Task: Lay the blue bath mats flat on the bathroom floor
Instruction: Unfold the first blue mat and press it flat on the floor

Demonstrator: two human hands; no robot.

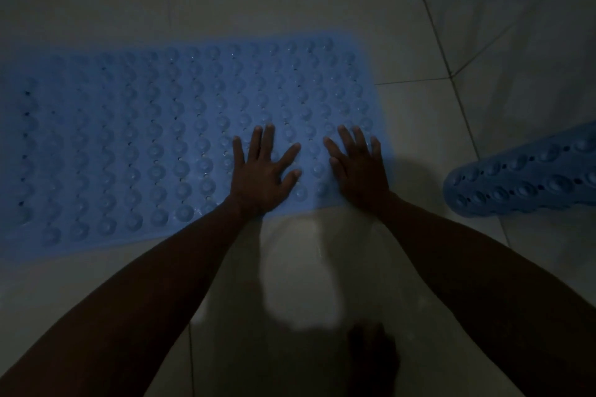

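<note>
Bare tiled floor (pixel 322 267) lies open at six o'clock between the forearms, and a strip runs along the wall at twelve. The flat blue mat (pixel 145 145), rows of round suction bumps and small holes, spreads from nine o'clock to centre, its near edge under the wrists. The left hand (pixel 263 171) and right hand (pixel 358 167) press it palm-down, fingers spread, gripping nothing. At three o'clock, well apart, a rolled blue mat (pixel 522 177) rests.
</note>
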